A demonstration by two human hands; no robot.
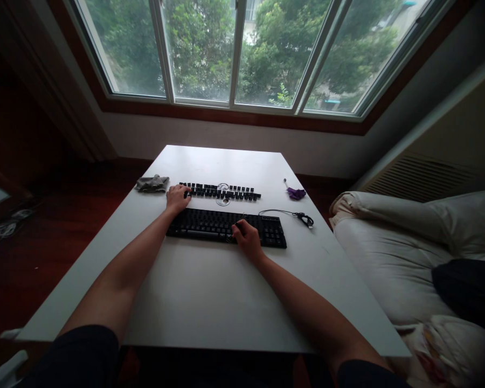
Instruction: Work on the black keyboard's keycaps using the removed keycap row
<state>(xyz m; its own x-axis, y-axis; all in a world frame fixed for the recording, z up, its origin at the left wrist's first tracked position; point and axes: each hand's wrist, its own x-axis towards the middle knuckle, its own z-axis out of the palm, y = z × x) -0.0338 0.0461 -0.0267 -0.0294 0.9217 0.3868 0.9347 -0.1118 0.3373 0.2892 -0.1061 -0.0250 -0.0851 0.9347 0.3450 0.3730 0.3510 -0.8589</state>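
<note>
A black keyboard [206, 222] lies across the white table. Beyond it, loose black keycaps [242, 195] are laid out in rows. My left hand [178, 198] reaches to the left end of these rows, thumb and fingers closed around a dark keycap [187, 193]. Over the right part of the keyboard, my right hand [247, 237] has its fingers pinched together, with the fingertips close to the keys. Something small and dark with a thin wire-like end shows at those fingertips, too small to name.
A grey cloth [152, 184] lies at the table's left edge. To the right are a purple item [296, 193] and a coiled USB cable [304, 219]. Thin ring-shaped pieces [222, 202] sit by the keycaps. A pale sofa [392, 258] stands right of the white table [210, 302].
</note>
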